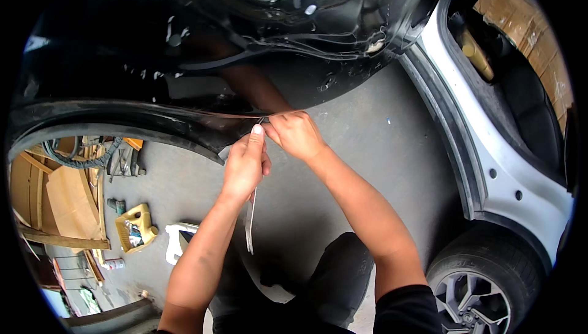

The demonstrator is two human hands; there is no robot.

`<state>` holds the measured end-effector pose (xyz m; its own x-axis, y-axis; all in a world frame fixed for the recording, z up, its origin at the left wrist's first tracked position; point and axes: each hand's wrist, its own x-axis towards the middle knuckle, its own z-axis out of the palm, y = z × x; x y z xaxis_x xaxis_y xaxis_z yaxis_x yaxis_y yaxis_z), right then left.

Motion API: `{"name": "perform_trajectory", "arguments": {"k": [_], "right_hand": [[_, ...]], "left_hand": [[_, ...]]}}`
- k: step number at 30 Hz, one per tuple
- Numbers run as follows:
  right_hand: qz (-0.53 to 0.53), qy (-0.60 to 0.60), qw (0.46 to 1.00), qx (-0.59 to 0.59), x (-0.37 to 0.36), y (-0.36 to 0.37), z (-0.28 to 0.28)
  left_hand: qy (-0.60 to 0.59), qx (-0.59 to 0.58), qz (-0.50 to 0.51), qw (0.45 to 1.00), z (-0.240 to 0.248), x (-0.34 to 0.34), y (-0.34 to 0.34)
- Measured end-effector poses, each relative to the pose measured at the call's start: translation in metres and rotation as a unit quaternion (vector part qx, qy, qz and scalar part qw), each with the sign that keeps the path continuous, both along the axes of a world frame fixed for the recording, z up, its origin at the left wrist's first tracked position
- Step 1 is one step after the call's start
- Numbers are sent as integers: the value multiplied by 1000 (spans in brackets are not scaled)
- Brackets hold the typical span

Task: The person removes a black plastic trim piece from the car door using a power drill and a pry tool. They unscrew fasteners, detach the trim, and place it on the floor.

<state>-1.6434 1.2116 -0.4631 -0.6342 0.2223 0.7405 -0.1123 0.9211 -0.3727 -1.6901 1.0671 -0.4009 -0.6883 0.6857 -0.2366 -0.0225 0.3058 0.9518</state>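
Note:
A glossy black car body panel (pixel 202 86) spans the top of the view, with a curved black edge along its lower side. Just below that edge, my left hand (pixel 244 165) is closed with the thumb pointing up. From it hangs a thin pale strip (pixel 250 230), its lower end loose above my legs. My right hand (pixel 298 135) pinches at the panel's edge, close beside my left thumb. The fingers hide what lies between them. A dark curved trim (pixel 177 140) arches away to the left of my hands.
At right stands a white car body (pixel 484 168) with an open doorway and a wheel (pixel 474 303) below it. On the grey floor at left are a cut-open yellow jug (pixel 145 214), a white container (pixel 174 245), cardboard (pixel 72 202) and a coiled hose (pixel 86 161).

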Motion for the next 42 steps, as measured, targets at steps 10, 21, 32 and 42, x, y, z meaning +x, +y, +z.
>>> {"name": "perform_trajectory", "arguments": {"k": [10,21,32,42], "right_hand": [[-4,0,1000,-10,-1,1,-1],[-4,5,1000,-2,0,4,-7],[-56,40,997,-19,-5,-12,-15],[-55,44,997,-23,-3,-14,-12]], "left_hand": [[238,-51,105,964,-20,19,23],[110,-165,15,980,25,5,27],[335,-120,3,934,-1,7,10],[367,-118,32,922,-6,13,6]]}}
